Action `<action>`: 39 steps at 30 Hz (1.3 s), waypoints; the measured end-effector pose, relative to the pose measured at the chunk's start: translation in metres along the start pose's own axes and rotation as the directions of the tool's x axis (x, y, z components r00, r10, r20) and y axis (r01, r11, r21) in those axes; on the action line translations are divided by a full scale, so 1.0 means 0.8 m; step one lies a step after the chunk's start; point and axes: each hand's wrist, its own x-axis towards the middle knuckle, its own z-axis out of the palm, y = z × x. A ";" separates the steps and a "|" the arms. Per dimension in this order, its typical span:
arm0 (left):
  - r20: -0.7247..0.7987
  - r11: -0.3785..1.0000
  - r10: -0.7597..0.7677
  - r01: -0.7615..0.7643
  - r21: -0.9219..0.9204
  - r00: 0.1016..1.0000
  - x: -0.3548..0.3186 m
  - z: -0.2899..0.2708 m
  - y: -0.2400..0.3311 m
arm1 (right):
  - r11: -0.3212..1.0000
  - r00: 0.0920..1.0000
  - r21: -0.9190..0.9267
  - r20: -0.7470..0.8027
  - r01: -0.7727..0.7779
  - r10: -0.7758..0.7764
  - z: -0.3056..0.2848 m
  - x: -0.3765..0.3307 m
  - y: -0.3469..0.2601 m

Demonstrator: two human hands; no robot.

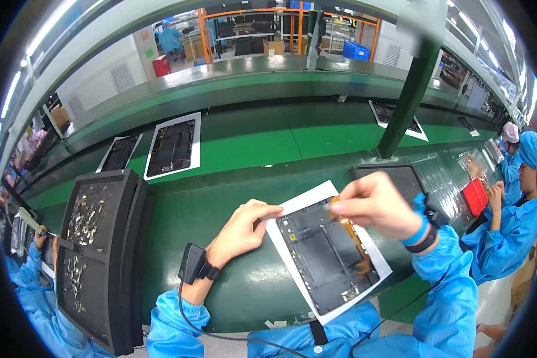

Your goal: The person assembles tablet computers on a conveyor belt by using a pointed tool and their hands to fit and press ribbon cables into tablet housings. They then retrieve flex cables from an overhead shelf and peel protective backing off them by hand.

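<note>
A black tablet housing with small parts along its edges lies on a white sheet in front of me. My left hand rests at the housing's upper left corner, index finger stretched to the edge and thumb apart; it grips nothing. Over the upper right edge, my right hand pinches the upper end of an orange flex cable. The cable runs down along the housing's right side. Its pinched tip is partly hidden by my fingers.
Black foam trays with many small metal parts stand at left. A dark tray lies beyond my right hand, near a green post. Other tablet housings lie on the green belt. A co-worker sits at right.
</note>
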 end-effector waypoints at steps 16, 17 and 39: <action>0.034 0.998 0.063 -0.063 -0.002 0.997 -0.028 -0.014 0.010 | 0.922 0.938 -0.220 0.068 -0.318 0.339 0.068 0.075 0.092; 0.039 0.999 0.045 -0.045 -0.002 0.998 -0.027 -0.015 0.009 | 0.912 0.937 -0.249 0.042 -0.326 0.347 0.070 0.076 0.086; 0.188 0.933 0.199 -0.245 0.263 0.962 -0.028 0.002 0.042 | 0.668 0.986 -0.743 0.077 -0.045 0.151 0.038 0.039 0.074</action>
